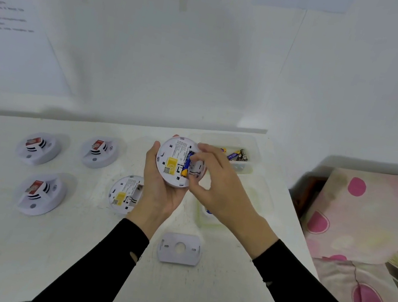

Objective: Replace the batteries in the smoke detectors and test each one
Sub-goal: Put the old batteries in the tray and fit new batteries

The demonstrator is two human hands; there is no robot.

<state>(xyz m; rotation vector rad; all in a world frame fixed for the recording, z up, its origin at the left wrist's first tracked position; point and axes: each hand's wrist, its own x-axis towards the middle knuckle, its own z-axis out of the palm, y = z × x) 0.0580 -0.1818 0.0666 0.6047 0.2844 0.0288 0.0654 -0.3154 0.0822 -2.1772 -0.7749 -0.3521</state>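
Smoke detector point(173, 162) number one is up off the bench point(67, 260), back side facing me, cradled in my left grip point(159, 189) — fingers curled round its rim from below, thumb on the left edge. Its battery bay is uncovered, and a blue-and-gold battery point(186, 164) lies in it beside the yellow label. My right grip point(216, 180) is over that bay with the fingers bent, the index tip at the battery and the thumb lower by the rim — whether it pinches the battery or only presses it I cannot tell.

A second detector point(122, 194) lies on the bench just left of my left wrist, back side up, its bay open. Three more detectors point(39, 148) sit face up further left, well apart from my hands. A white mounting plate point(179, 248) lies flat on the bench between my forearms. At the far right corner stands a clear tray point(254, 147) holding loose batteries point(235, 154). Under my right wrist sits another clear container point(207, 219), partly hidden. Right of the bench is a bed cover point(366, 220) with pink spots.
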